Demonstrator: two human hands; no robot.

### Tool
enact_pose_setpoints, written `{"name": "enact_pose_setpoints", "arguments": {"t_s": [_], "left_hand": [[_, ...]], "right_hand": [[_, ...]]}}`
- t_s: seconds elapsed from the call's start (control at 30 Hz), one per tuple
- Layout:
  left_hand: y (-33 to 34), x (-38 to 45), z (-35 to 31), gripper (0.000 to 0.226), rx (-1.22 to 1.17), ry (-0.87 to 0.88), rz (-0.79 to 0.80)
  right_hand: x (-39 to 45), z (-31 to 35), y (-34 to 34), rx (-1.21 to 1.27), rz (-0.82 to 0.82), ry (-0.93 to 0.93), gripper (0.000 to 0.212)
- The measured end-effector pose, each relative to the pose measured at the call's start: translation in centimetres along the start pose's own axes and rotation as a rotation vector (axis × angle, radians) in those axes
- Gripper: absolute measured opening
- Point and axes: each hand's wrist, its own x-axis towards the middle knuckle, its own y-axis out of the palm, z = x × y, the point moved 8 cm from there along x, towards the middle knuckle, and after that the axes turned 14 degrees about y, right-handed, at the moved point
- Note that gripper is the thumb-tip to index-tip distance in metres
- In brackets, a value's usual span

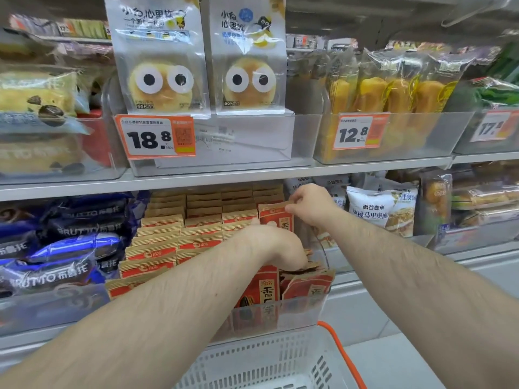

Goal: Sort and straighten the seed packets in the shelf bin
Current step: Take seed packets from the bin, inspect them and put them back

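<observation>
Closest to me is a white plastic shopping basket [269, 363] with an orange handle, sitting right under the shelf edge. Just above it is the clear shelf bin [297, 310] on the lower shelf, packed with red and kraft-brown seed packets [168, 242] in rows; the front ones show a big 香 and a small round logo, the rest of the print is too blurry to read. My left hand [276, 248] is palm-down at the front right of the bin, fingers curled over the tops of a few tilted packets, gripping them. My right hand [309, 203] is further back and well apart from the left, pinching the top edge of one upright red packet [276, 217] in the right-hand row. Left of the bin there are dark blue bags [56, 256] marked BRUTTO. To the right, white bread bags [379, 211] with 尚谷麦丰. Upper shelf has googly-eyed bun packs [160, 66] over a tag [156, 137] reading 18.8, then 12.8 [359, 131] further right.
</observation>
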Motion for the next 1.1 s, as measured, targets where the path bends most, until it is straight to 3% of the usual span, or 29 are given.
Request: {"name": "enact_pose_setpoints", "arguments": {"t_s": [0.13,0.3,0.4,0.57,0.73,0.87,0.97,1.1], "left_hand": [[0.7,1.0,0.5,0.057,0.037,0.012,0.020],[0.4,1.4,0.8,0.048,0.069,0.039,-0.065],[0.3,1.2,1.0,0.046,0.075,0.031,-0.088],[0.0,0.8,1.6,0.035,0.115,0.007,-0.165],[-0.6,0.0,1.6,0.033,0.146,0.005,-0.269],[-2.9,-1.8,1.0,0.034,0.233,0.058,-0.517],[-4.1,-3.2,0.9,0.045,0.236,0.106,-0.624],[-5.5,-5.0,1.5,0.050,0.121,0.148,-0.745]], "right_hand": [[0.3,0.4,-0.1,0.104,-0.002,0.049,0.037],[0.6,1.1,1.2,-0.242,0.060,0.018,0.038],[0.5,0.7,1.9,-0.323,0.142,0.045,0.041],[-1.4,1.2,1.6,-0.139,0.337,0.064,0.047],[-3.1,1.6,-1.4,0.070,0.308,0.030,0.025],[-6.2,0.3,-2.3,0.166,0.407,0.009,0.050],[-7.7,-0.2,-2.7,0.184,0.356,-0.038,0.041],[-9.1,1.2,-5.2,0.313,0.141,-0.060,0.019]]}}
